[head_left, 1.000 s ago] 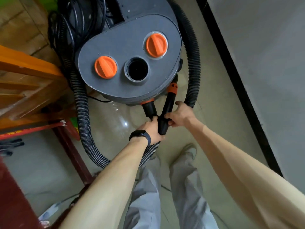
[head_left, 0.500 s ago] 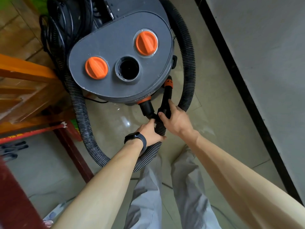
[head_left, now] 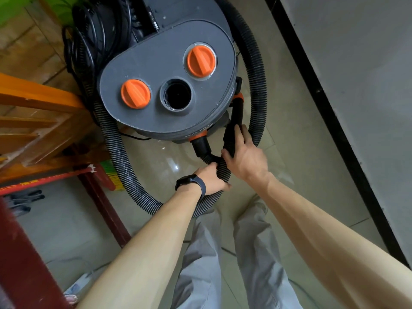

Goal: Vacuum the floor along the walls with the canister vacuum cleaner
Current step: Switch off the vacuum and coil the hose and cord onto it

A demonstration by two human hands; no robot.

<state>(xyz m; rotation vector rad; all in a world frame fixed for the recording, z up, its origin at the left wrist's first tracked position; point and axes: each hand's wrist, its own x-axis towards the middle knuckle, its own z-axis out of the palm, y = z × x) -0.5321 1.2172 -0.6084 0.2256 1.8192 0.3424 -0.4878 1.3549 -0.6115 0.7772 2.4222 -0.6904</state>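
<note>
Canister vacuum cleaner [head_left: 169, 70] stands on the tiled floor [head_left: 289, 134] right in front of me, its grey oval lid turned up to the head camera. On the lid I see a left orange cap [head_left: 135, 93], a right orange cap [head_left: 201, 61] and 1 open round port [head_left: 177, 94] between them. Its ribbed black hose [head_left: 116, 152] leaves a black cuff [head_left: 201, 146] at the near edge of the body and loops down and out to the left, while a 2nd run curves round the right side of the canister. My left hand [head_left: 211, 177], with a dark wristband [head_left: 191, 182] on the wrist, is curled round the hose just below that cuff, so the canister sits just beyond the grip. My right hand [head_left: 247, 159] is wrapped round the black handle tube [head_left: 234, 128], which runs up along the canister's right flank to an orange collar [head_left: 239, 95]. The 2 hands are close together. A coil of black cable [head_left: 100, 36] sits at the back left of the machine. Orange wooden furniture [head_left: 33, 112] stands to the left. The grey wall [head_left: 356, 85] with its black skirting [head_left: 323, 112] runs along the right, near the hose loop. My grey trousers [head_left: 200, 264] show below the hands
</note>
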